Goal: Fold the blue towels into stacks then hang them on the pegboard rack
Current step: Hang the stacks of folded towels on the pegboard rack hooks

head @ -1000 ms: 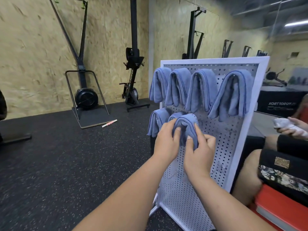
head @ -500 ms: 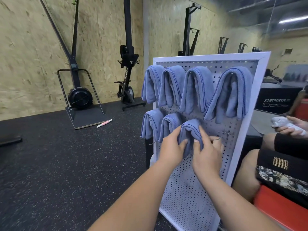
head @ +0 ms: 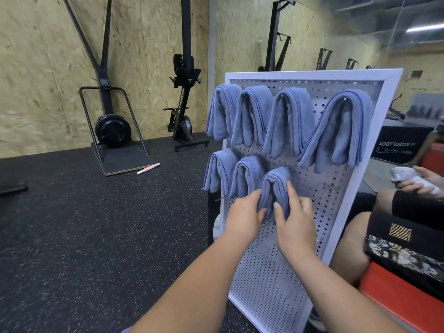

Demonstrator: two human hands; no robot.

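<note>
Underfoot, a dark speckled floor (head: 84, 236) fills the 9 o'clock side, backed by chipboard walls (head: 48, 68). At 3 o'clock a white pegboard rack (head: 394, 92) stands upright. Both forearms cross in front of its lower part.

Two black exercise machines (head: 113, 126) stand against the wall at 10 and 12 o'clock. A seated person (head: 348, 248) at 4 o'clock, just beside the rack, holds a white object (head: 408, 176).

A black box (head: 396, 145) behind them reads "YOSOFTBOX"; its first letters are unclear.

Four folded blue towels (head: 288, 121) hang along the upper row, and two more (head: 221, 171) hang below.

A third lower towel (head: 276, 183) is draped at centre. The left hand (head: 245, 215) grips its left fold with curled fingers. The right hand (head: 294, 224) pinches the right fold between thumb and forefinger.

A pink-and-white roller stick (head: 148, 168) lies at 9 o'clock.
</note>
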